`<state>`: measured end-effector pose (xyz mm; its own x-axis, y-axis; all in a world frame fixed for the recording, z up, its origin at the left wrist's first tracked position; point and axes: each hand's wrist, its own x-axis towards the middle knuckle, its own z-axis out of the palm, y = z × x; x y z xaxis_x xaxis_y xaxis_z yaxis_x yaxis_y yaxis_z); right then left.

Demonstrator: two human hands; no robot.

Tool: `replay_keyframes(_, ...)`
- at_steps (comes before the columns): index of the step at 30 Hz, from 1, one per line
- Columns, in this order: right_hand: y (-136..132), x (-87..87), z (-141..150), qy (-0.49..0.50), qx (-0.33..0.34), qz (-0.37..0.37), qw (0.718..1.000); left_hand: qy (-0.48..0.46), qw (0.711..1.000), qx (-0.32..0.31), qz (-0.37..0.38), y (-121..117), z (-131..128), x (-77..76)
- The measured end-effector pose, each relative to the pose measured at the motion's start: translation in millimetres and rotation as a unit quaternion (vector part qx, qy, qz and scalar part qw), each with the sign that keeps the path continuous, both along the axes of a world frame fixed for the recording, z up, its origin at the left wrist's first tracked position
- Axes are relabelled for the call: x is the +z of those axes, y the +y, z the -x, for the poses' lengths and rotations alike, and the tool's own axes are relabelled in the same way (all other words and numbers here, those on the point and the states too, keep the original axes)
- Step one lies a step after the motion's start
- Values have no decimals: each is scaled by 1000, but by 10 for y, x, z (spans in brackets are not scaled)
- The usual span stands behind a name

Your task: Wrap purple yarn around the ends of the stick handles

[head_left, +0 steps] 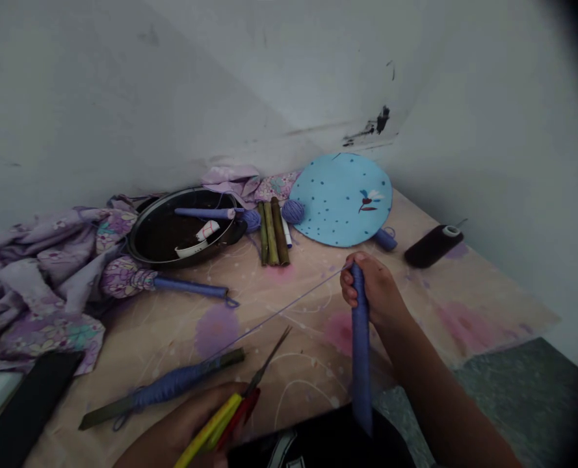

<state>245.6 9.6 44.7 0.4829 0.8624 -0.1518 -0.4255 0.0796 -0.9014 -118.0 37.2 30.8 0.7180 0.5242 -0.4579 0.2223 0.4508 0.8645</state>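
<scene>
My right hand (370, 286) is closed around the upper end of a yarn-wrapped stick (361, 351); its wrapping is purple and its lower end hangs near my lap. From that hand a thin purple yarn (283, 309) runs taut, down and left, to a stick wound with purple yarn (171, 385) lying on the table. Low in the view, my left hand (203, 406) holds scissors (259, 377) with yellow and red handles. Their blades point up and right, nearly together. Part of this hand is hidden by the handles.
A black pan (145, 253) holds a purple wrapped stick. Beside it are bare green-brown sticks (272, 234) and a yarn ball (293, 211). A blue dotted disc (340, 201) leans at the wall, with a dark thread cone (428, 248) right. Floral cloth (64, 253) lies left.
</scene>
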Motion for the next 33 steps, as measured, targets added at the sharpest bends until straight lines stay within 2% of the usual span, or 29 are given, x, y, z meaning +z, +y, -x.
replay_keyframes(2,5,-15,-7,-6,-7,5,1000,-16,998,-55,18,-33,-91,-105)
replay_keyframes(5,-10,-26,-24,-11,-16,9,1000,-58,994,-71,56,-136,-244,-265)
replay_keyframes(9,-50,17,-29,-4,-25,5,1000,-49,996,16,69,-308,-315,-369)
replay_keyframes(11,-58,57,-21,-13,-34,6,999,-30,996,39,74,-360,-290,-346)
replay_keyframes(16,-15,114,-10,-23,-43,11,999,-50,995,-1,86,-357,-226,-125)
replay_keyframes(20,10,118,-13,-15,-40,8,999,-49,995,18,90,-371,-243,-3)
replay_keyframes(25,-25,140,0,-22,-42,-1,999,-48,992,71,96,-430,-290,-111)
replay_keyframes(29,-88,163,13,-28,-39,-12,999,-37,992,73,95,-428,-334,-187)
replay_keyframes(33,-183,191,-20,-49,-65,-25,996,-9,992,96,85,-373,-381,-210)
